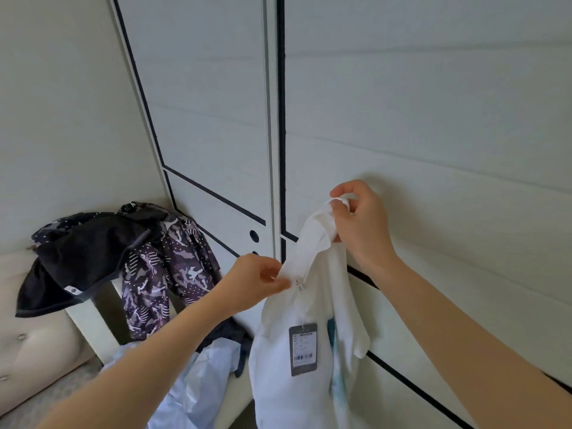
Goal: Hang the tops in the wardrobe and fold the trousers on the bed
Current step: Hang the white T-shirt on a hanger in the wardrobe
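- While its thumb and forefinger pinch a bunched fold, the right hand (359, 224) holds the white top (322, 274) up by its highest edge, the other fingers curled in behind.
- Lower and to the left, the left hand (257, 281) pinches the same top near the neckline, fingers closed on the cloth.
- The top hangs down from both grips, with a grey swing tag (303, 349) dangling below the left fingers and a teal print just beside it.
- Just behind the right hand stand the wardrobe doors (433, 119), white with black lines and closed.
- Beneath the left forearm lies a pale blue garment (198, 388).
- Well to the left of both hands, a purple patterned garment (173, 267) and a black garment (83, 252) hang over a white frame (89, 323), beside a cream tufted cushion (37, 345).
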`<state>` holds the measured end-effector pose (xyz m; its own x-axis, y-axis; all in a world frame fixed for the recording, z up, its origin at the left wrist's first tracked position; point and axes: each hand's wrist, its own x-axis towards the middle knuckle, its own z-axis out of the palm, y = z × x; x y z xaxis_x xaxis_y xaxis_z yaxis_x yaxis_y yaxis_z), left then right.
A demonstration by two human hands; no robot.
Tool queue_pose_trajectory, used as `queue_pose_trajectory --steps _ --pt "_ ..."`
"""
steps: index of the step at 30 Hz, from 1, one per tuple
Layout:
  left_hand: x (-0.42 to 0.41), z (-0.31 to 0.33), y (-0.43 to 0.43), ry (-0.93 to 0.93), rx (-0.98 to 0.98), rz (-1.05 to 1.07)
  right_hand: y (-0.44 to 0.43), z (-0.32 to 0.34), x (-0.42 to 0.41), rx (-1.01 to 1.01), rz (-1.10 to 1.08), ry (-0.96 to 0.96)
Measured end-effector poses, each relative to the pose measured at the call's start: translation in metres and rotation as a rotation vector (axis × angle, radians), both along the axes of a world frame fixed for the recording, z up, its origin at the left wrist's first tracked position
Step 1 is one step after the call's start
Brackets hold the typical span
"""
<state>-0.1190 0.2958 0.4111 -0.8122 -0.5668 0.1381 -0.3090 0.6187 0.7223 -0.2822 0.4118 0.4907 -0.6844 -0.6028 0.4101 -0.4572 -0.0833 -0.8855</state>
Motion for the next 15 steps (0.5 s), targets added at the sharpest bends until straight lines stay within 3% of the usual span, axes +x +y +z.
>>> queue_pose_trajectory --steps 3,9,15 --pt "-0.004 -0.004 -0.006 0.001 -0.009 0.009 0.013 -0.003 -0.007 0.032 -0.038 -0.002" --pt "-0.023 0.028 -0.009 0.338 0.229 0.035 0.049 -0.022 -0.025 0.173 -0.137 0.009" --pt "-0.065 0.048 0.020 0.305 0.279 -0.083 0.088 -0.038 -0.036 0.356 -0.163 -0.057"
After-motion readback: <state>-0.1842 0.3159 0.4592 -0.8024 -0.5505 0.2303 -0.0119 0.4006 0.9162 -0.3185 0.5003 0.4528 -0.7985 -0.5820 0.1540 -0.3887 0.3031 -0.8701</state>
